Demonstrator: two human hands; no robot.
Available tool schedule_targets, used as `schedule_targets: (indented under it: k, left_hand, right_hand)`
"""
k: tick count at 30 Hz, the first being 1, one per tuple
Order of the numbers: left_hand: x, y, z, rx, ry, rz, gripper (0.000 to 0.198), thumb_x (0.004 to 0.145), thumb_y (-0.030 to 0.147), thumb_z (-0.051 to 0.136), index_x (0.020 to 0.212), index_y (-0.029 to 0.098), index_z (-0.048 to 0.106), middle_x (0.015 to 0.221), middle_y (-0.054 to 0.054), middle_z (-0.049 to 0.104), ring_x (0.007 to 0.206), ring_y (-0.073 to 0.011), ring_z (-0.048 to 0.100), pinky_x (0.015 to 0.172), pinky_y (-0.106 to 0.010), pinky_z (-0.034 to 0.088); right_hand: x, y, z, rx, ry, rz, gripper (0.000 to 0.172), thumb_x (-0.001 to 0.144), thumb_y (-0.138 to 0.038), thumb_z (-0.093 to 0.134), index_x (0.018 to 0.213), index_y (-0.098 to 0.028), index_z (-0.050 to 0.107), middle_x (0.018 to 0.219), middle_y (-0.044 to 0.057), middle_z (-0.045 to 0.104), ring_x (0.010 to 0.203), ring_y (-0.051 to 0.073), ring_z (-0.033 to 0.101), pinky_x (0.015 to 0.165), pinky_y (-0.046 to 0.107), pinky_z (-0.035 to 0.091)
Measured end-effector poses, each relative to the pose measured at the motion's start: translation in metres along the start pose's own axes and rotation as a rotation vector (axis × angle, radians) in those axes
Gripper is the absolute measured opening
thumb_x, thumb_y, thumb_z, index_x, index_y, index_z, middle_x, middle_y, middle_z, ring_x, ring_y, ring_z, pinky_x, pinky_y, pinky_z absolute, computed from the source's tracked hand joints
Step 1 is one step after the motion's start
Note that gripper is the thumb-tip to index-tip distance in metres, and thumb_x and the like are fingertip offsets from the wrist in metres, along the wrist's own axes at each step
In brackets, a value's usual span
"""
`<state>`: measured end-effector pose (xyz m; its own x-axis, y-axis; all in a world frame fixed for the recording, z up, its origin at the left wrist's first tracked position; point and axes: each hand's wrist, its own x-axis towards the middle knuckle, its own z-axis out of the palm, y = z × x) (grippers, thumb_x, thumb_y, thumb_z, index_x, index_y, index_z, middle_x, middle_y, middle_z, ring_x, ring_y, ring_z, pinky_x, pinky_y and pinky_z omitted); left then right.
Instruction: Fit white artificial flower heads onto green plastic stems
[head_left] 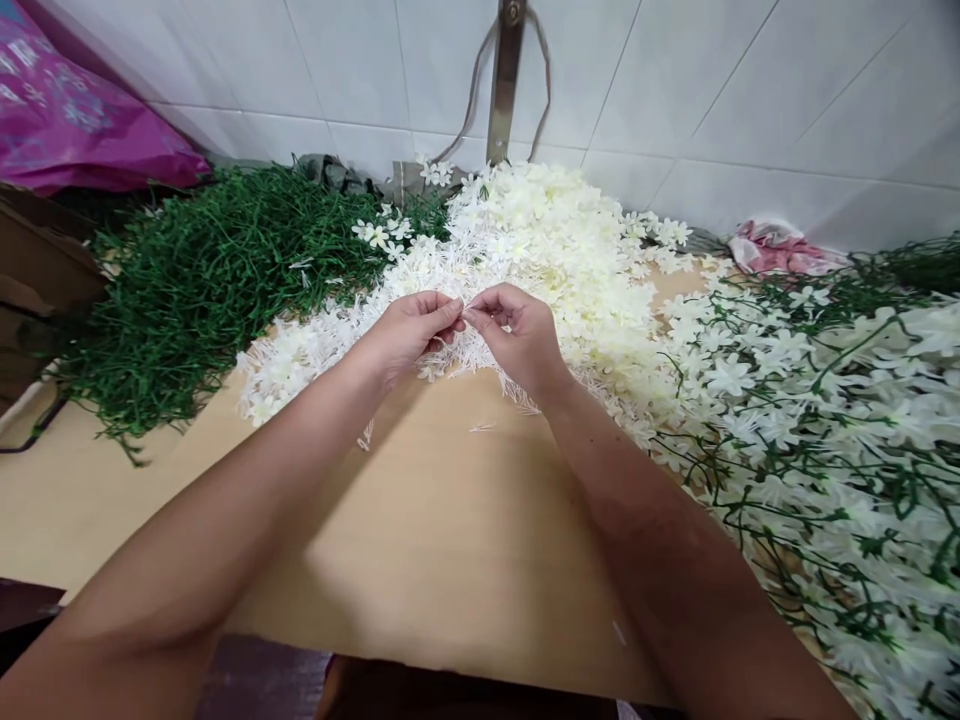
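Observation:
My left hand and my right hand meet fingertip to fingertip over the near edge of a heap of thin white stamens. Thumb and fingers are pinched on each hand; whatever they hold is too small to make out. Loose cream-white flower heads are piled just behind and to the right of my hands. A mass of green plastic stems lies to the left. At the right is a large pile of white flowers on green stems.
The tan tabletop ends at a near edge before me. Behind stand a tiled wall and an upright metal bar with a cord. A magenta bag and cardboard box are at left, a pink-and-white cloth at back right.

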<state>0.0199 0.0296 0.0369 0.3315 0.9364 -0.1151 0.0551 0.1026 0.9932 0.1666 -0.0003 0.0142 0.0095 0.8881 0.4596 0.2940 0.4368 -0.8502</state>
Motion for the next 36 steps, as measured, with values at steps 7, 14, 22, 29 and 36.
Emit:
schedule_targets:
  k: [7,14,22,29,36]
  left_hand:
    - [-0.026,-0.018,-0.025,1.048,0.023,0.294,0.018,0.081,0.027,0.056,0.089,0.016,0.068,0.088,-0.008,0.067,0.077,-0.0189,0.058,0.07,-0.031,0.043]
    - [-0.033,-0.039,-0.027,1.433,-0.033,0.35,0.032,0.088,0.019,0.043,0.102,0.015,0.071,0.097,-0.013,0.068,0.09,-0.0272,0.062,0.079,-0.039,0.046]
    - [-0.028,-0.026,-0.035,0.341,0.241,0.133,0.008,0.075,0.02,0.063,0.071,0.015,0.059,0.062,0.002,0.055,0.058,-0.01,0.048,0.059,-0.023,0.038]
    - [-0.035,-0.016,-0.032,-0.346,0.181,-0.188,0.012,0.069,0.008,0.071,0.071,0.013,0.06,0.055,0.001,0.06,0.05,-0.0085,0.057,0.05,-0.017,0.04]
    - [-0.035,-0.021,-0.029,-0.429,0.218,-0.275,0.019,0.08,-0.005,0.053,0.074,0.012,0.058,0.054,-0.002,0.064,0.051,-0.011,0.065,0.05,-0.016,0.046]
  right_hand:
    - [0.003,0.006,0.002,0.15,0.005,0.125,0.018,0.082,-0.019,0.057,0.07,-0.022,0.044,0.066,-0.003,0.05,0.06,0.009,0.048,0.055,0.026,0.041]
    - [0.003,0.016,0.007,0.344,-0.112,0.169,0.017,0.074,-0.027,0.069,0.078,-0.02,0.053,0.066,-0.004,0.054,0.059,0.007,0.049,0.055,0.025,0.042]
    - [-0.002,0.008,0.014,0.4,-0.195,0.221,0.028,0.068,-0.035,0.077,0.073,-0.019,0.055,0.065,-0.004,0.057,0.06,0.008,0.051,0.057,0.026,0.044]
    - [-0.011,0.001,0.03,0.315,-0.107,0.148,0.013,0.074,-0.026,0.067,0.075,-0.019,0.057,0.074,0.0,0.06,0.07,0.011,0.057,0.064,0.027,0.05]
    - [-0.017,0.009,0.037,0.154,-0.044,0.059,0.008,0.077,-0.022,0.063,0.076,-0.02,0.056,0.088,0.003,0.056,0.083,0.014,0.059,0.066,0.027,0.055]
